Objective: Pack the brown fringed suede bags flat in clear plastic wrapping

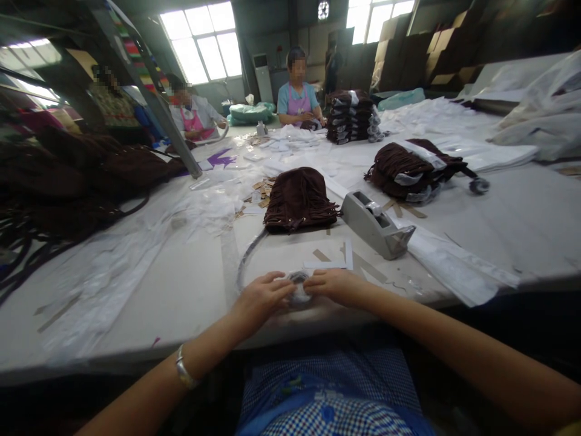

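Note:
Close to the table's front edge, my left hand [263,297] and my right hand [333,286] pinch a small coiled strap [299,277] from both sides. Clear plastic seems to wrap the coil. From it a covered length of strap [240,263] curves left and up to a dark brown fringed bag [299,200], which lies flat just beyond my hands. A grey tape dispenser [376,224] stands right of the bag. White paper strips [329,264] lie beyond my right hand.
Dark brown bags are heaped at the left [91,169]. Wrapped bags [415,169] lie at the right, and a bag stack [351,118] stands farther back. A metal post [158,115] rises at left. Plastic sleeves [458,266] reach the front edge. Co-workers [297,97] sit across the table.

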The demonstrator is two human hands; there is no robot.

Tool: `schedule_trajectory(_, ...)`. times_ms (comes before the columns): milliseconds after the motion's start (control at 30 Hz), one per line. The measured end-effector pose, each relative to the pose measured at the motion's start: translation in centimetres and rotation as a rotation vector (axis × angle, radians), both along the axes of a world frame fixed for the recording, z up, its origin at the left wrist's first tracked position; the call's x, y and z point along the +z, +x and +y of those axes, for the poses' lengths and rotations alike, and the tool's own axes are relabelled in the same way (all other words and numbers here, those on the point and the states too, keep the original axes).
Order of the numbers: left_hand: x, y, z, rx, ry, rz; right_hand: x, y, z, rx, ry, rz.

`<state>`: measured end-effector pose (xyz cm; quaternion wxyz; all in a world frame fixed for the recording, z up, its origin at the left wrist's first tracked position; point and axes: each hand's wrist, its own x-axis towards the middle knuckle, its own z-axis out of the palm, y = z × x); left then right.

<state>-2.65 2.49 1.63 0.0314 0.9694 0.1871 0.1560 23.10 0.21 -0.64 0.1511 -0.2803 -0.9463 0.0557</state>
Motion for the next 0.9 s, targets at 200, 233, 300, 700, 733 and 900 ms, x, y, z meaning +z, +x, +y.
schedule_trajectory(200,-0.3,0.1,0.8,-0.031,0.024,0.007,1.3,-0.8,0.0,-0.070,-0.025,-0.096)
schedule_trajectory(233,-0.4,0.5,0.4,-0.001,0.011,-0.020,1.4,-1.2,-0.4,-0.117,-0.025,-0.105)
schedule_trajectory(300,-0.7,1.1,-0.7,0.102,-0.021,-0.068,1.4,-1.9,-1.3,-0.200,-0.025,-0.100)
schedule_trajectory(700,-0.5,-0.3,0.2,-0.029,0.081,-0.005,2.1,-0.7,0.2,0.002,0.044,-0.145)
schedule_trajectory(733,-0.9,0.1,-0.1,0.004,0.080,-0.032,2.1,-0.9,0.0,-0.029,0.043,-0.141)
schedule_trajectory(900,-2.0,1.9,-2.2,0.264,-0.011,-0.115,1.4,-1.9,-1.2,-0.162,-0.030,-0.094)
